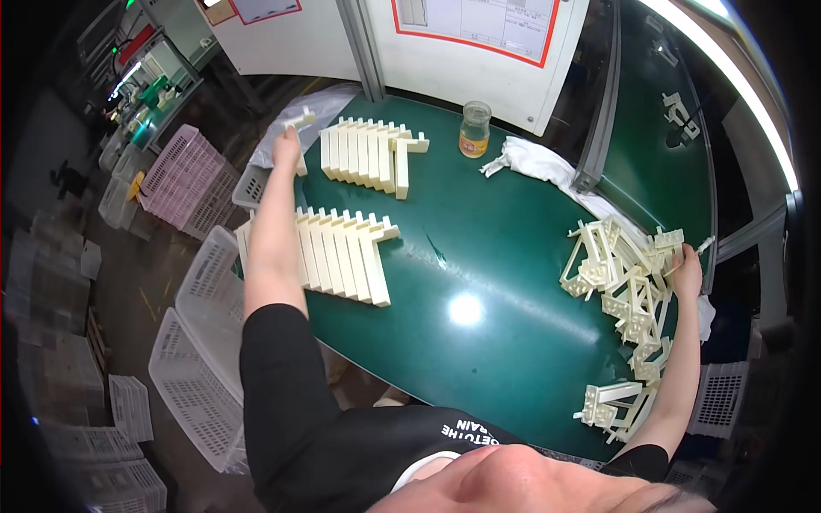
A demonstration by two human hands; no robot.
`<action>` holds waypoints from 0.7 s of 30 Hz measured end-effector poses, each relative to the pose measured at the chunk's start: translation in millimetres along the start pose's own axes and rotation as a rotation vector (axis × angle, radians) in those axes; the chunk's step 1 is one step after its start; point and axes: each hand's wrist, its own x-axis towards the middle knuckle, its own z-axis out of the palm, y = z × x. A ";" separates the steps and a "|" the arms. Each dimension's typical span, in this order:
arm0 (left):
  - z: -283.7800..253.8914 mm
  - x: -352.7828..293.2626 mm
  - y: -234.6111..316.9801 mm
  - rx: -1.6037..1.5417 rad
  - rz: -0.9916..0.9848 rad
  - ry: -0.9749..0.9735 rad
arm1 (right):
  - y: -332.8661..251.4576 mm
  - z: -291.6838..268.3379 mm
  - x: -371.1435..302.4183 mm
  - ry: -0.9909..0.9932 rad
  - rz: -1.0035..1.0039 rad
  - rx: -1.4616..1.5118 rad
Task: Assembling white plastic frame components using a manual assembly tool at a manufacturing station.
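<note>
My left hand (pixel 287 147) is closed round a cream plastic part (pixel 301 120) at the table's far left corner, arm stretched out. Beside it stands a neat row of matching cream parts (pixel 361 158), packed side by side. A second such row (pixel 342 261) lies nearer me, partly hidden by my left forearm. At the right edge of the table my right hand (pixel 687 275) reaches to a loose heap of cream parts (pixel 603 256). Its fingers are closed on one part (pixel 667 244) at the top of the heap, though they are partly hidden.
A glass jar (pixel 475 132) with an orange label stands at the back, near a crumpled white cloth (pixel 534 161). White plastic baskets (pixel 197 376) and a pink crate (pixel 184 175) stand left of the green table (pixel 479 248). A white board (pixel 487 51) rises behind it.
</note>
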 end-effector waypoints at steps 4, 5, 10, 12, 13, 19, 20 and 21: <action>27.2 16.4 -42.0 0.255 0.001 -0.146 | -13.9 6.0 7.0 0.075 -0.042 0.099; 43.9 5.5 -31.6 0.240 0.005 -0.208 | -1.9 12.0 1.6 0.115 -0.051 0.160; 50.4 -40.9 23.2 -0.024 -0.074 -0.526 | 10.4 -8.3 -10.3 0.026 -0.017 0.208; 43.3 -50.0 26.7 0.185 0.198 -0.419 | 10.3 -19.2 -10.8 0.007 -0.019 0.140; 32.8 -42.9 14.6 0.365 0.219 -0.309 | 0.7 -21.4 -4.3 -0.028 -0.054 0.193; -51.2 -209.0 179.4 -0.283 0.654 -0.805 | -34.5 -55.0 -35.2 0.556 -0.315 0.322; -68.0 -247.8 191.8 -0.380 0.491 -1.028 | -55.9 -73.1 -52.0 0.504 -0.307 0.414; -77.0 -279.7 203.5 -0.392 0.625 -1.159 | -76.7 -90.2 -76.5 0.414 -0.301 0.586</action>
